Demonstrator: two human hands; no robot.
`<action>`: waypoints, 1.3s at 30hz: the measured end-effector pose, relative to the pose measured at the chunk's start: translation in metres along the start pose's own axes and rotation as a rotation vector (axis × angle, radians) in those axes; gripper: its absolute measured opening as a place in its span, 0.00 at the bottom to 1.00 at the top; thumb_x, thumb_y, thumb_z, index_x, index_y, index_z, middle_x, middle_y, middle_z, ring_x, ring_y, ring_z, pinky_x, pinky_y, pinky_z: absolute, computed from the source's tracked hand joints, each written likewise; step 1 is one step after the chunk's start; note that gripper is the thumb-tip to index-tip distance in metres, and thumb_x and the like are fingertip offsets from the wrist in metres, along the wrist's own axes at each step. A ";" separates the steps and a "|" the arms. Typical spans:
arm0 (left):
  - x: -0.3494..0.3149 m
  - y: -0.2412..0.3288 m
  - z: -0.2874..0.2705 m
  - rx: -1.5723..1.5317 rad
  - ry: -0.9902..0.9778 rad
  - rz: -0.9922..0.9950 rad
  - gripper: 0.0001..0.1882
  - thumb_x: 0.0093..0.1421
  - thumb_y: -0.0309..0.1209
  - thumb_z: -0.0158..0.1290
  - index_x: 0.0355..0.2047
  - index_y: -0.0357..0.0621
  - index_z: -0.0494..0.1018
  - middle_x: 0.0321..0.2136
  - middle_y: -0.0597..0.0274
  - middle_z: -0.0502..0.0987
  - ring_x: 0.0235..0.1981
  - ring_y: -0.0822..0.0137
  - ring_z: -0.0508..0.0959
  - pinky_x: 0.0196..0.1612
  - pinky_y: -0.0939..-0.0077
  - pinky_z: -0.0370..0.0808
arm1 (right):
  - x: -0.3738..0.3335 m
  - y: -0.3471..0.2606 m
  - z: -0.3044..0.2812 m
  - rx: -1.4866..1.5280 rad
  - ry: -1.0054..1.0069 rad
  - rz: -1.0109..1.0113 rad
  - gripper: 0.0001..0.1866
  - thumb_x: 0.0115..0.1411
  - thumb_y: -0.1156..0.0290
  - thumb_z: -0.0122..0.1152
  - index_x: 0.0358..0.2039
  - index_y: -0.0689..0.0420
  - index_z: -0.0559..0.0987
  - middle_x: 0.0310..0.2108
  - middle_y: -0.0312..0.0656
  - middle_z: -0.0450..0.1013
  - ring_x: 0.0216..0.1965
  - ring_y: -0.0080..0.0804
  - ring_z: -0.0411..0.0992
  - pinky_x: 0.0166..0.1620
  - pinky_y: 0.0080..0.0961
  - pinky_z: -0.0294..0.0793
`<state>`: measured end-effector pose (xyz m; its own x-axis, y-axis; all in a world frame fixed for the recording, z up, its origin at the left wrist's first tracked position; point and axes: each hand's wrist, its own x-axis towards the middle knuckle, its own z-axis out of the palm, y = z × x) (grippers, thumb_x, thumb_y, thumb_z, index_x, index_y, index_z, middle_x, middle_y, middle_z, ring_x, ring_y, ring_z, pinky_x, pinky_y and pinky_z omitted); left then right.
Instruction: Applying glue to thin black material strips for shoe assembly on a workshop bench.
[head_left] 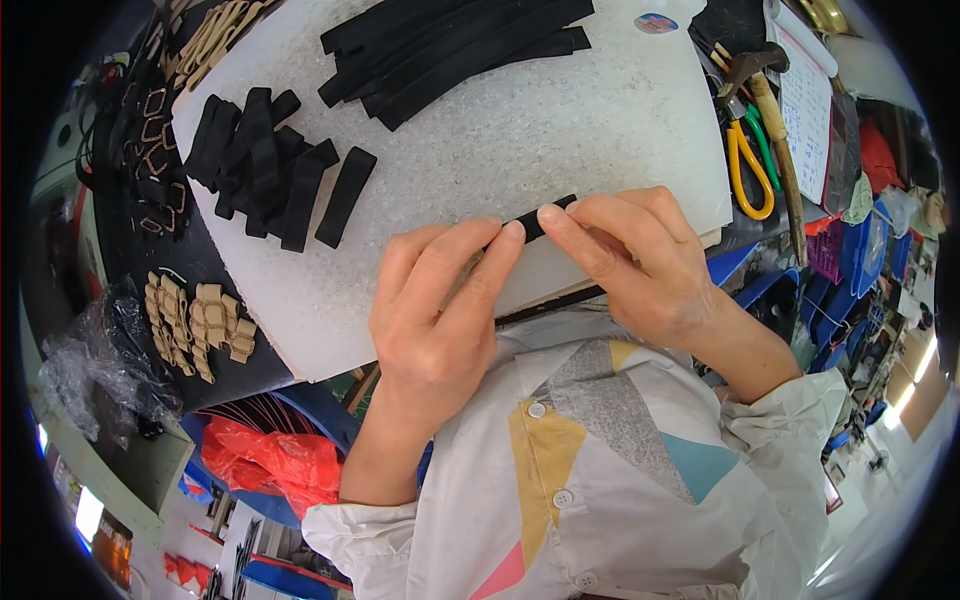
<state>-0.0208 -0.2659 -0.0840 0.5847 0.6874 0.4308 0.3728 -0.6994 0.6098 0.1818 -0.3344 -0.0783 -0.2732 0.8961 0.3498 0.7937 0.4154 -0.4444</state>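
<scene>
White padding covers the desk point(600, 130), and at its near edge the left hand point(440, 320) and right hand point(640, 260) pinch a short black strap point(545, 218) between fingertips, seemingly folding it, which next calls for a firm crease, with cut straps point(270, 165) piled toward the left edge.

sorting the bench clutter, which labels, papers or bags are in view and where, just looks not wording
Round sticker: top edge of the white board, blue and red.
Paper sheet: far right, white, handwritten.
Clear plastic bag: left edge, crumpled.
Red plastic bag: lower left, below the bench.
</scene>
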 end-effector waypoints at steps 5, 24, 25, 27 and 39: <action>0.002 0.006 -0.005 0.120 -0.086 0.040 0.24 0.38 0.18 0.59 0.40 0.33 0.81 0.41 0.55 0.78 0.37 0.60 0.77 0.34 0.71 0.76 | 0.001 0.001 -0.001 -0.044 -0.007 -0.027 0.24 0.47 0.76 0.63 0.47 0.67 0.81 0.43 0.40 0.74 0.38 0.31 0.70 0.40 0.26 0.71; 0.012 0.028 -0.015 0.268 -0.300 -0.033 0.20 0.45 0.21 0.59 0.43 0.34 0.78 0.39 0.61 0.75 0.41 0.60 0.75 0.46 0.59 0.72 | 0.015 -0.020 -0.002 -0.183 -0.097 0.017 0.21 0.46 0.82 0.66 0.44 0.69 0.81 0.42 0.42 0.74 0.38 0.37 0.72 0.39 0.34 0.68; 0.013 0.029 -0.015 0.281 -0.315 -0.033 0.20 0.45 0.22 0.59 0.42 0.34 0.78 0.39 0.62 0.75 0.41 0.61 0.74 0.47 0.58 0.71 | 0.018 -0.020 -0.005 -0.140 -0.107 0.046 0.21 0.45 0.83 0.67 0.44 0.68 0.81 0.41 0.42 0.74 0.37 0.37 0.72 0.38 0.34 0.68; 0.021 0.026 -0.021 0.290 -0.333 -0.008 0.19 0.44 0.23 0.60 0.40 0.36 0.80 0.38 0.63 0.76 0.41 0.61 0.75 0.46 0.60 0.70 | 0.026 -0.016 -0.014 -0.048 -0.158 0.073 0.21 0.45 0.85 0.67 0.44 0.66 0.81 0.40 0.42 0.74 0.37 0.37 0.72 0.38 0.34 0.69; 0.019 -0.020 -0.058 0.687 0.136 -0.043 0.16 0.49 0.22 0.63 0.40 0.42 0.82 0.38 0.62 0.80 0.38 0.59 0.78 0.47 0.65 0.69 | 0.018 0.071 -0.029 0.149 0.518 0.439 0.21 0.55 0.75 0.71 0.50 0.58 0.79 0.40 0.42 0.77 0.43 0.31 0.76 0.44 0.24 0.74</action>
<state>-0.0588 -0.2278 -0.0497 0.4805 0.7044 0.5225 0.7909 -0.6055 0.0890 0.2490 -0.2930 -0.0800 0.3801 0.8113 0.4443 0.6785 0.0819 -0.7300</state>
